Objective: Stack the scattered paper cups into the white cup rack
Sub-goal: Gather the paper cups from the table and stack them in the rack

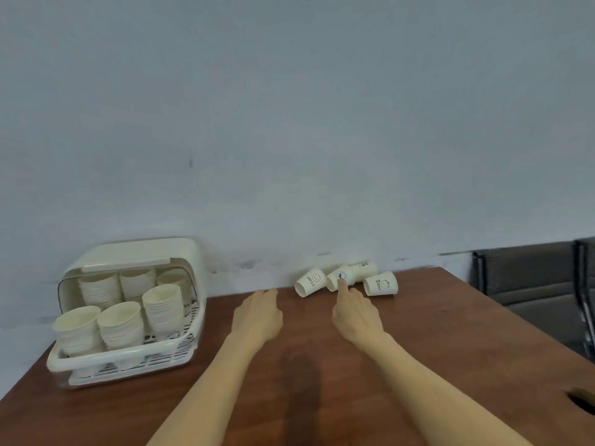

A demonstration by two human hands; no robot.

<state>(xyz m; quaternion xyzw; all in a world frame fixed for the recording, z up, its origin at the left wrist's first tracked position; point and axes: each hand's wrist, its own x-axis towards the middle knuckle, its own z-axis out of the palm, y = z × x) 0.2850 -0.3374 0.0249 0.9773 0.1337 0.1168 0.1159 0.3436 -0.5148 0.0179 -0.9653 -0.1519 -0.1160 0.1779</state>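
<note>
Several paper cups lie on their sides at the table's far edge by the wall: one marked HELLO (309, 282), a middle one with a blue print (336, 278), one behind it (365, 269), and one marked Bear (381, 283). My right hand (354, 309) reaches toward them, its extended forefinger touching the middle cup. My left hand (259, 312) hovers over the table left of the cups, fingers relaxed, holding nothing. The white cup rack (128, 352) stands at the left with its lid raised, holding several stacks of cups (161, 304).
The brown wooden table (418, 365) ends at a pale wall at the back. Dark chairs (531, 281) stand beyond the right edge. A round cable hole (581, 399) sits in the tabletop at the far right.
</note>
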